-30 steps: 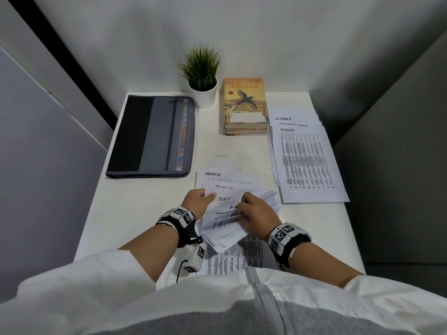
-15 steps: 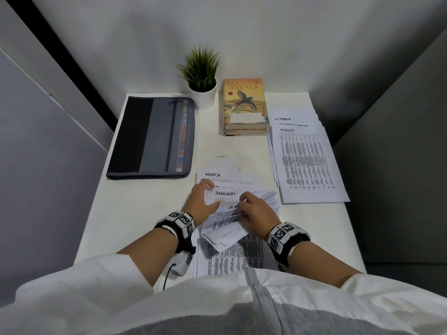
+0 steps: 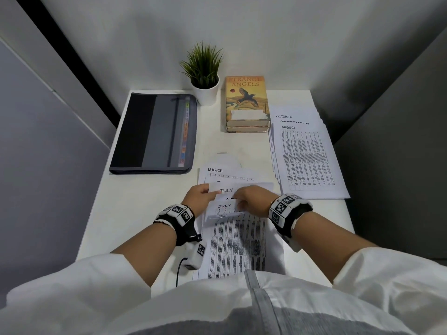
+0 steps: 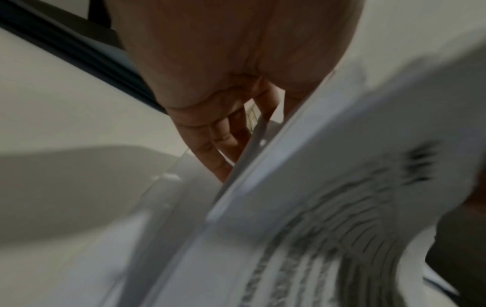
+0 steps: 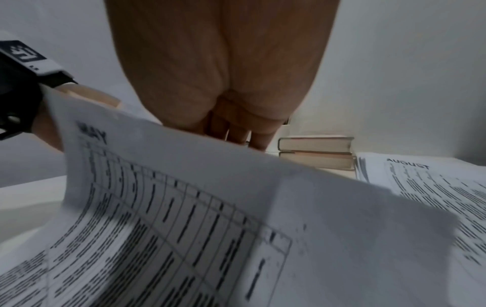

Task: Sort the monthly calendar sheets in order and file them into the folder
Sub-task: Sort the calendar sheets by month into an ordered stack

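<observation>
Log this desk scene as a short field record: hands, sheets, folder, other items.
left hand: grips the left edge of the fanned calendar sheets
right hand: fingers curled into the same sheets, leafing
readable headings in hand: JULY; MAY in the right wrist view
sorted pile: at right, AUGUST on top, OCTOBER behind
folder: closed, flat at left
other: potted plant, stacked books

Half a second ago a JANUARY heading lay on top of the fanned sheets (image 3: 232, 201) at lower centre of the head view; now two JULY headings show there, one above the other. The left hand (image 3: 197, 198) has shifted up and right, its grip pinching the left edge of the upper JULY sheet (image 3: 242, 189). The right hand (image 3: 254, 201) has moved further up the frame (its fingers hidden among the pages).
</observation>
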The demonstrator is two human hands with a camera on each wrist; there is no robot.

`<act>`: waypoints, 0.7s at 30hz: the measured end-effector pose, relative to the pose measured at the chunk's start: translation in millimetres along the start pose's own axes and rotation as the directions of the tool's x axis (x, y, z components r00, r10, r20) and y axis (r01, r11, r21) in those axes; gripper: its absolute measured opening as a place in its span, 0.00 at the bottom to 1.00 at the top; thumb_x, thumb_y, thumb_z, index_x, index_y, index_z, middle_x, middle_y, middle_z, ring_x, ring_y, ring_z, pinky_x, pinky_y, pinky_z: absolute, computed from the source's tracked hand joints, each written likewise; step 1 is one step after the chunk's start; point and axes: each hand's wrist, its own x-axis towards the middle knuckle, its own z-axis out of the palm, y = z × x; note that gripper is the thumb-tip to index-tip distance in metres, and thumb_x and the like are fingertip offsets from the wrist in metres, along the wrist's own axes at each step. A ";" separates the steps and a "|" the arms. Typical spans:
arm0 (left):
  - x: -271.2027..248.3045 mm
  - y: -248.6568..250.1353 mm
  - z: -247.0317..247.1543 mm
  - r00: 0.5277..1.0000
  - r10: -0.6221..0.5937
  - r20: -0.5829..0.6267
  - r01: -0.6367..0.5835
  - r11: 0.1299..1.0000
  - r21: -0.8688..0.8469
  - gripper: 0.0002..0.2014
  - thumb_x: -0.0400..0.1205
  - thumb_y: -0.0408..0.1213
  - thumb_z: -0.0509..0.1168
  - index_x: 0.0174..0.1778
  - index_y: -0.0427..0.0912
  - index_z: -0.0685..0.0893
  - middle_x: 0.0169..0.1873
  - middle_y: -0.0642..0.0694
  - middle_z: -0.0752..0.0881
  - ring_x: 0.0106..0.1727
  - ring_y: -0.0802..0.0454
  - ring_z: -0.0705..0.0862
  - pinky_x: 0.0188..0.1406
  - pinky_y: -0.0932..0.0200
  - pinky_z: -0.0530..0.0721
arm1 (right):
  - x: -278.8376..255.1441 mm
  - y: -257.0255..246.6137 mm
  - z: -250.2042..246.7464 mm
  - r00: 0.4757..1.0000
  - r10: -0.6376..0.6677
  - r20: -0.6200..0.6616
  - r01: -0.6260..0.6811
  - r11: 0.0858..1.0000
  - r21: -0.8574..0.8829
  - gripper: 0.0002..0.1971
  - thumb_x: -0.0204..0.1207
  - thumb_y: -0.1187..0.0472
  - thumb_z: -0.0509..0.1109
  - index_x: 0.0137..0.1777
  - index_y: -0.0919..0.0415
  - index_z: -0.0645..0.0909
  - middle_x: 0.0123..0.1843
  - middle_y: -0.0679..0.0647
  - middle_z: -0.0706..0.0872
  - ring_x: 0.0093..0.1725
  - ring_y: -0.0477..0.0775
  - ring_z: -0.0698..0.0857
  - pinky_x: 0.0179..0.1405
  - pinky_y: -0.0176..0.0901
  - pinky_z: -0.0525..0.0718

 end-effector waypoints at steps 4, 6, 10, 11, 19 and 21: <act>-4.1 4.6 3.7 0.997 0.035 -0.073 -0.040 0.997 -0.073 0.08 0.80 0.38 0.71 0.46 0.35 0.87 0.41 0.44 0.88 0.43 0.48 0.83 0.51 0.52 0.82 | 6.1 -9.5 5.1 0.998 -0.005 0.055 0.008 0.999 -0.045 0.12 0.74 0.71 0.67 0.54 0.61 0.86 0.54 0.55 0.88 0.53 0.56 0.85 0.52 0.42 0.79; -7.1 4.1 6.1 0.995 0.073 -0.071 -0.072 0.997 0.023 0.16 0.82 0.44 0.69 0.38 0.34 0.79 0.31 0.44 0.75 0.33 0.49 0.72 0.38 0.53 0.73 | 6.0 -11.0 7.1 0.999 -0.014 0.044 0.017 0.999 -0.051 0.11 0.75 0.69 0.67 0.54 0.60 0.85 0.53 0.54 0.87 0.52 0.55 0.85 0.51 0.43 0.81; -10.4 0.0 10.5 0.987 0.154 -0.046 -0.140 0.965 0.223 0.16 0.81 0.48 0.69 0.37 0.38 0.81 0.27 0.50 0.76 0.30 0.53 0.71 0.33 0.59 0.69 | -1.2 -6.9 5.7 0.994 -0.083 -0.070 0.075 0.991 -0.111 0.09 0.76 0.61 0.68 0.52 0.60 0.87 0.57 0.57 0.80 0.56 0.56 0.80 0.54 0.51 0.81; -10.0 -0.6 10.0 0.986 0.158 -0.060 -0.137 0.955 0.262 0.14 0.81 0.47 0.69 0.37 0.40 0.83 0.27 0.51 0.78 0.30 0.54 0.73 0.32 0.60 0.70 | -3.4 -4.7 4.8 0.991 -0.085 -0.102 0.072 0.990 -0.122 0.09 0.77 0.60 0.67 0.50 0.60 0.87 0.58 0.57 0.79 0.56 0.57 0.78 0.54 0.51 0.80; -3.8 0.5 -2.8 0.994 0.107 0.035 -0.113 0.941 0.320 0.14 0.80 0.37 0.70 0.34 0.31 0.79 0.29 0.41 0.76 0.33 0.49 0.72 0.36 0.59 0.69 | -9.2 18.1 -6.9 0.963 0.073 -0.259 -0.070 0.997 0.023 0.08 0.80 0.65 0.62 0.45 0.63 0.84 0.68 0.56 0.76 0.61 0.57 0.81 0.57 0.51 0.81; -3.0 1.0 -6.3 0.992 0.099 0.074 -0.118 0.936 0.330 0.11 0.78 0.34 0.71 0.35 0.30 0.81 0.29 0.43 0.79 0.31 0.50 0.74 0.34 0.59 0.71 | -6.4 16.2 -3.5 0.951 0.075 -0.299 -0.071 0.997 0.025 0.09 0.81 0.64 0.61 0.46 0.63 0.82 0.70 0.59 0.78 0.65 0.59 0.79 0.60 0.53 0.80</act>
